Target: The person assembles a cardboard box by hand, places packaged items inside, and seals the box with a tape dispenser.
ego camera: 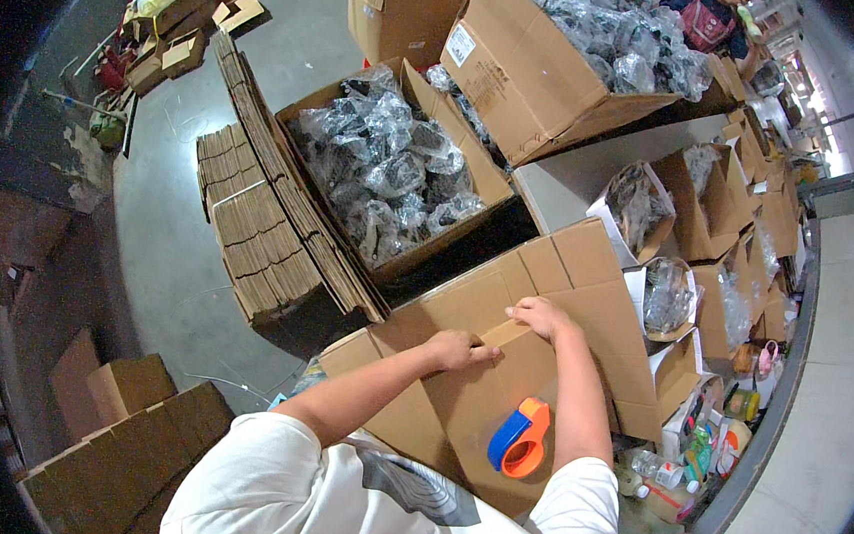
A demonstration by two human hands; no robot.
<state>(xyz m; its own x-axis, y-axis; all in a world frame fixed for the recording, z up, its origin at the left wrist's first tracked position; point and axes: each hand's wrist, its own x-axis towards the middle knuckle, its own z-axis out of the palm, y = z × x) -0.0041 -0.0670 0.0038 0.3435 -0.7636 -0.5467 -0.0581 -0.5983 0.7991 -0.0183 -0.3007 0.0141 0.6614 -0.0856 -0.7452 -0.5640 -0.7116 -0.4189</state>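
Note:
A brown cardboard box, partly flattened with its flaps spread out, lies in front of me. My left hand holds the folded edge of one of its panels, thumb and fingers close together. Farther along that same edge, my right hand has its fingers bent over the cardboard. An orange and blue tape dispenser rests on the panel between my forearms, touched by neither hand. The undersides of the fingers are hidden.
Beyond the box stands an open carton full of plastic-wrapped dark items. Flattened cartons are stacked at left. A larger filled carton tilts behind. Small open boxes and bottles line the right. A person is at top right.

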